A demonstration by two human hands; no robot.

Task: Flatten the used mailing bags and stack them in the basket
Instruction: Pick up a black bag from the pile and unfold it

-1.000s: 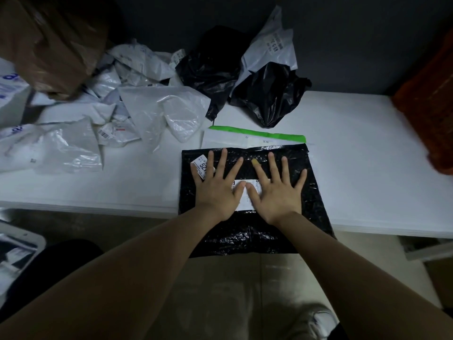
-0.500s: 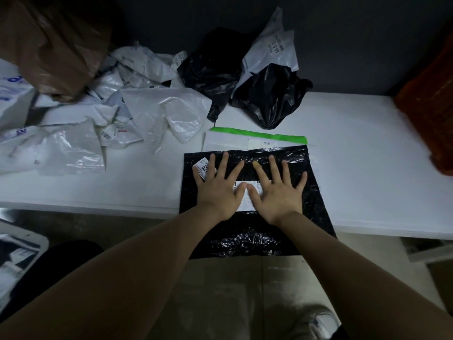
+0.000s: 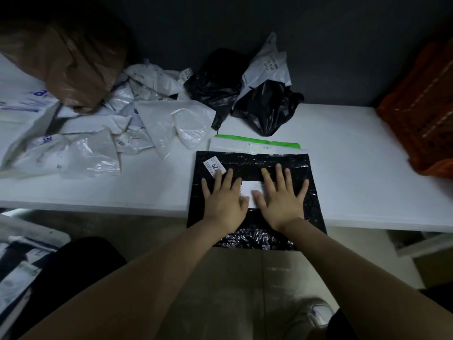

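Observation:
A black mailing bag [image 3: 313, 207] lies flat at the white table's [image 3: 362, 168] front edge, its lower part hanging over. My left hand [image 3: 224, 200] and my right hand [image 3: 282, 198] press on it side by side, fingers straight and spread, flanking a white label [image 3: 252, 192]. A smaller sticker [image 3: 213, 165] sits at the bag's upper left corner. Under its far edge lies a flat white bag with a green strip [image 3: 255, 144]. An orange basket [image 3: 424, 114] stands at the right end of the table.
Crumpled white bags [image 3: 103, 133] pile up on the left of the table, with a brown bag [image 3: 68, 67] behind them. Two crumpled black bags [image 3: 264, 106] and a grey one [image 3: 269, 65] sit at the back. A bin with bags [image 3: 17, 263] is at lower left.
Both hands have slid back toward me along the black bag, still pressing flat. The sticker at its upper left corner now shows fully.

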